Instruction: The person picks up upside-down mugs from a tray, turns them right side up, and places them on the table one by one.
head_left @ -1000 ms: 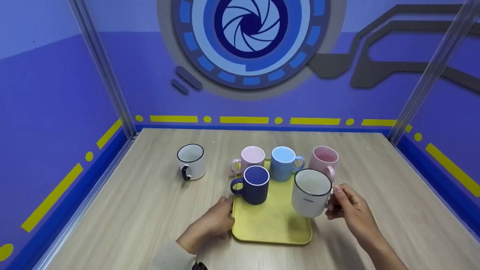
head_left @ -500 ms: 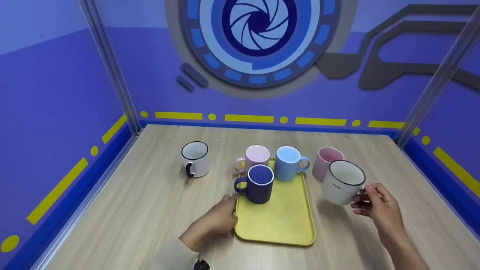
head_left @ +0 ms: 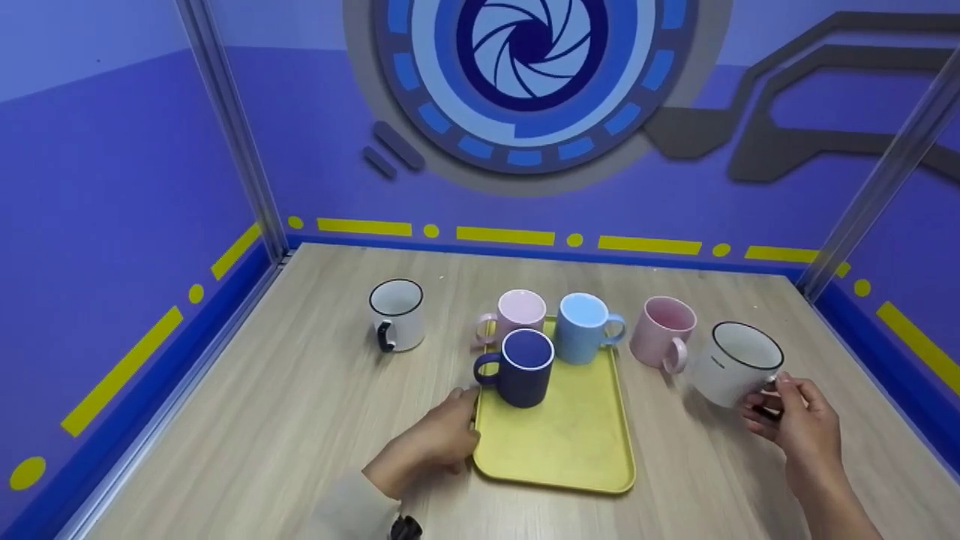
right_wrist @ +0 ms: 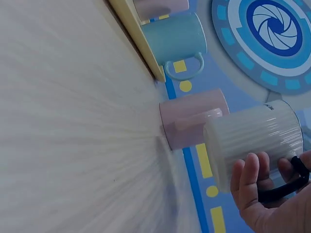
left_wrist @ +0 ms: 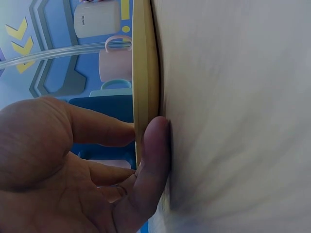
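My right hand [head_left: 806,424] grips the black handle [right_wrist: 284,189] of a white mug [head_left: 737,365] with a black rim. That mug is tilted and held off the table, right of a dusty-pink mug [head_left: 663,334]. My left hand [head_left: 442,433] pinches the left edge of a yellow tray [head_left: 559,450]; in the left wrist view a fingertip [left_wrist: 156,128] lies under that edge. On the tray stand a navy mug [head_left: 525,375], a light blue mug [head_left: 581,330] and a pale pink mug [head_left: 520,309], partly hidden behind the navy one.
Another white mug [head_left: 397,319] with a black rim and handle stands on the wooden table [head_left: 315,390], left of the tray. Blue-purple panels [head_left: 300,135] wall in the back and both sides of the table.
My right hand has carried the white mug rightward from above the tray, past the dusty-pink mug. My left hand has stayed at the tray's edge. The head view has shifted slightly.
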Available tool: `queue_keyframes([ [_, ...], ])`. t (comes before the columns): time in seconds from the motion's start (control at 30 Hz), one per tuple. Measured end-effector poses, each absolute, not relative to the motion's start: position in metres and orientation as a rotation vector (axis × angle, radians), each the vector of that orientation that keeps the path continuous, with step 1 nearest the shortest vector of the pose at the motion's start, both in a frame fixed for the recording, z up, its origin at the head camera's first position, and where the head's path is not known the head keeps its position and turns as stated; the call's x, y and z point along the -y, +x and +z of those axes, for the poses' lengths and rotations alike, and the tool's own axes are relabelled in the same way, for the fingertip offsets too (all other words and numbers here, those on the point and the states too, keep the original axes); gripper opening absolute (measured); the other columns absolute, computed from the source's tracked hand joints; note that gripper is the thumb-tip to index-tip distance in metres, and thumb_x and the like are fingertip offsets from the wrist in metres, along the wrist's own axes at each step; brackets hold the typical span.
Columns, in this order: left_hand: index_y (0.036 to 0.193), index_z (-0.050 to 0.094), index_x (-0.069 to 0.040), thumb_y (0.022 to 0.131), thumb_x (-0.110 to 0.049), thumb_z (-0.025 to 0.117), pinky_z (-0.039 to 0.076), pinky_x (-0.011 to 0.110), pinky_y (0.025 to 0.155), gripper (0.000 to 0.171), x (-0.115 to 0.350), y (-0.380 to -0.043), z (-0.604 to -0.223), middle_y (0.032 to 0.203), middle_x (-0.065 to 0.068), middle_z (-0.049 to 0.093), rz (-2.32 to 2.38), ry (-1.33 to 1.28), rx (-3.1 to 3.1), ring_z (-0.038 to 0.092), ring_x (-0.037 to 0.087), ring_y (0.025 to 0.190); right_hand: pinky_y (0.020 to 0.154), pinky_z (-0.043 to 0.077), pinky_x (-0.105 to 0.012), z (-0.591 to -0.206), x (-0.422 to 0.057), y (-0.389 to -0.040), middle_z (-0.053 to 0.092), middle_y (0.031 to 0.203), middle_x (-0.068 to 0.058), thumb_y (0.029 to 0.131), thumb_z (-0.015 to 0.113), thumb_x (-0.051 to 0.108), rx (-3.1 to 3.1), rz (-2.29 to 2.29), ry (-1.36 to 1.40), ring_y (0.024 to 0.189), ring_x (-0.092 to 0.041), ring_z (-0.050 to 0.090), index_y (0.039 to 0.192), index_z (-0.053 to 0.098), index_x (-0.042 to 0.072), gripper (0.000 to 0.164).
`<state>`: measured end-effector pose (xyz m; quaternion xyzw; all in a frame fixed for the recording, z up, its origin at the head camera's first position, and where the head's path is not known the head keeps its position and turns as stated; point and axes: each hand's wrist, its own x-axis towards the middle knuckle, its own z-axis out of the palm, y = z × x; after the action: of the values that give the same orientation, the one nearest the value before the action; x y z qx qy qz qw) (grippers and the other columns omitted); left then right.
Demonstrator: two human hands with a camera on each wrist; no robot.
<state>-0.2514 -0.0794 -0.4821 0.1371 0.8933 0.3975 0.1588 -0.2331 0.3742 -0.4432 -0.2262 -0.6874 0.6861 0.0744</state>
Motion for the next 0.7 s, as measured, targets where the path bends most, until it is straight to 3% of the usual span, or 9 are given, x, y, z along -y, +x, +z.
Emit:
queue_keyframes([
  [0.27,0.156,0.035,0.000,0.084,0.009,0.049,0.052,0.030,0.041,0.074,0.079,-0.250,-0.482,0.123,0.016,0.047,1.187,0.373,-2.533,0.058,0.023,0.057,0.072,0.064,-0.030,-0.449,-0.378,-0.247,0.070,0.083,0.006,0.111,0.039,0.043,2.005,2.175,-0.717,0.079,-0.012,0.074,0.116,0.046,0.012,0.032],
  [0.7,0.158,0.032,0.000,0.085,0.009,0.050,0.050,0.029,0.040,0.076,0.078,-0.251,-0.482,0.136,0.019,0.046,1.165,0.337,-2.536,0.060,0.024,0.060,0.087,0.064,-0.037,-0.460,-0.375,-0.274,0.066,0.093,0.002,0.113,0.033,0.037,1.968,2.332,-0.717,0.088,-0.014,0.074,0.115,0.043,0.019,0.021],
])
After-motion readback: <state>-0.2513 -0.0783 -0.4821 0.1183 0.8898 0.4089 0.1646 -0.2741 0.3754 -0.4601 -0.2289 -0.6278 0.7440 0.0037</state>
